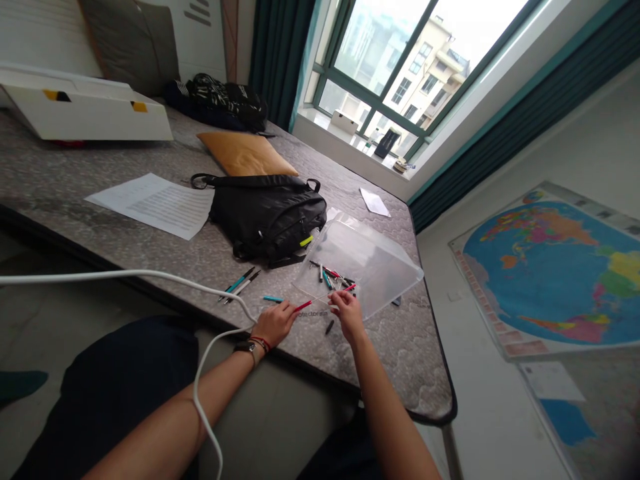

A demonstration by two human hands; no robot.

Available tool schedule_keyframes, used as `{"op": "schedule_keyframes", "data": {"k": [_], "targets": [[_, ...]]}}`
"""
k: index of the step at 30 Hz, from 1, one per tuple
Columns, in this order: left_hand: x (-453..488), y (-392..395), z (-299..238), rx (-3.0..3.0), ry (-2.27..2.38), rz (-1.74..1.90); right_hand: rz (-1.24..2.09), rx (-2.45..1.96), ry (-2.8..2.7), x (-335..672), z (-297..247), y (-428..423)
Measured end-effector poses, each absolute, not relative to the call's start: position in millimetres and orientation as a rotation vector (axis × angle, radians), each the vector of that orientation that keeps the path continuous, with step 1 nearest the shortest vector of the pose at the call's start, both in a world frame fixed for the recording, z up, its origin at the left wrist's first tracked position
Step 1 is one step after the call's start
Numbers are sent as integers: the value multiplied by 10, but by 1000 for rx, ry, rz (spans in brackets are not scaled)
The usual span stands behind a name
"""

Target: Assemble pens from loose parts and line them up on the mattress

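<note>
My left hand (274,325), with a dark watch and red bracelets at the wrist, rests at the mattress's near edge, its fingers closed on a red pen (303,306). A short teal pen (273,299) lies just beyond those fingers. To the right, my right hand (349,313) pinches with thumb and fingertips; whatever it grips is too thin to make out. Right beside it, a translucent plastic case (380,257) lies with several loose pens (330,277) at its near left side. A small black piece (329,327) sits between my hands, nearer me.
Several pens (240,285) lie left of my hands on the grey mattress (165,260). Behind are a black backpack (270,213), printed paper (155,203) and a brown envelope (245,153). A white cable (125,273) crosses in front, over my left forearm. A world map (550,267) hangs right.
</note>
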State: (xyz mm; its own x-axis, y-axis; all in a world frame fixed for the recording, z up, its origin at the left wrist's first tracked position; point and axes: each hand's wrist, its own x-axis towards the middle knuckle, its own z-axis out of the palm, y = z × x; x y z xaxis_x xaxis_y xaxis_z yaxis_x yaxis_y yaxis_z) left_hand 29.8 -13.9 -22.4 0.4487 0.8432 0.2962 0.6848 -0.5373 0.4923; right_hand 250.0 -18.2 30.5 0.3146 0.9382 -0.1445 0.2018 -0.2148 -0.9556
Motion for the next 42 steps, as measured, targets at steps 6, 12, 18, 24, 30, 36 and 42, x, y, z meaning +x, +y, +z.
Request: {"op": "schedule_keyframes", "data": {"k": [6,12,18,24,30,36,42], "targets": [[297,-141,-232,2405,1310,739,1120,-1228,-532,2274,440,-270],[292,-139,-217,2400,1320,725,1105,-1192,-535,2152,451,-269],[291,-136,-224,2428,1327,723,1139,-1140,-520,2150,433,-305],[293,-142,-233,2427,1330,732,1144,-1139,-532,2124,458,-310],[296,-136,-246,2428,1330,730,1138,-1119,-514,2145,456,-309],[298,-140,-260,2427,1330,705,1148,-1121,-488,2134,418,-300],[294,-142,-245,2432,1328,690,1160,-1130,-502,2109,439,-332]]}}
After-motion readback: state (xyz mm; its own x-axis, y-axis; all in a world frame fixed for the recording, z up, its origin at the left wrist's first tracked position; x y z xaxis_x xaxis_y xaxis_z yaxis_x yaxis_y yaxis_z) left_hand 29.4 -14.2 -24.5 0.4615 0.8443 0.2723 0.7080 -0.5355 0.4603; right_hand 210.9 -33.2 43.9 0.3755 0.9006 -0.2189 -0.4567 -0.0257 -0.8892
